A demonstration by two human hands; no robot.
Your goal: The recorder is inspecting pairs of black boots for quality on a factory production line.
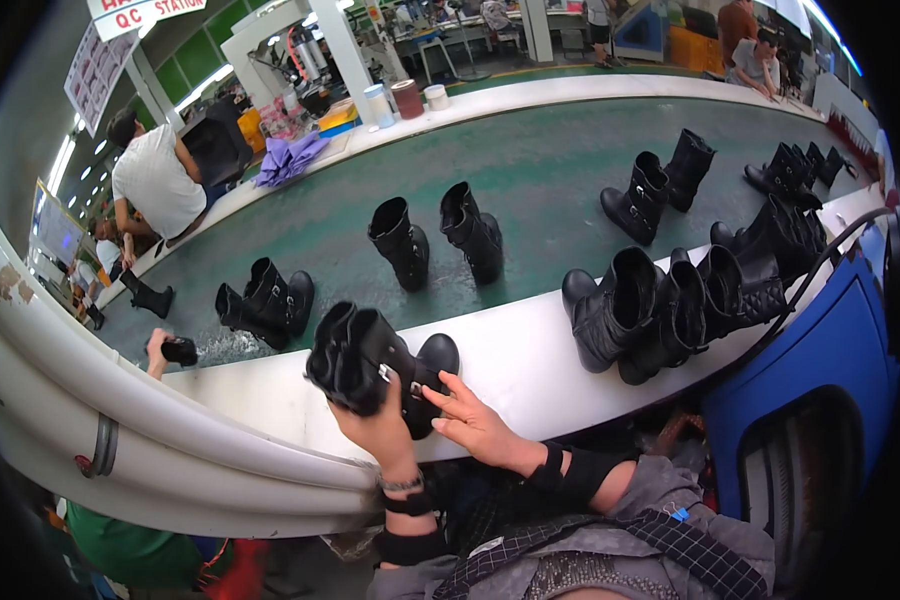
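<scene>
A black boot (365,345) with metal buckles stands on the white ledge in front of me, its toe pointing right. My left hand (372,425) is wrapped round the near side of its shaft, with the thumb up by a buckle. Reaching in from the right, my right hand (485,428) has its fingers stretched apart, the tips at the lower buckle strap near the ankle. The far side of the boot and some of my left fingers are hidden.
Several black boots (610,310) crowd the ledge at right. On the green conveyor belt (540,215) stand more boots, including a pair (470,235) ahead. A curved white machine body (300,460) borders the left; a blue machine (800,350) stands right. Another person's hand (157,350) holds a dark object.
</scene>
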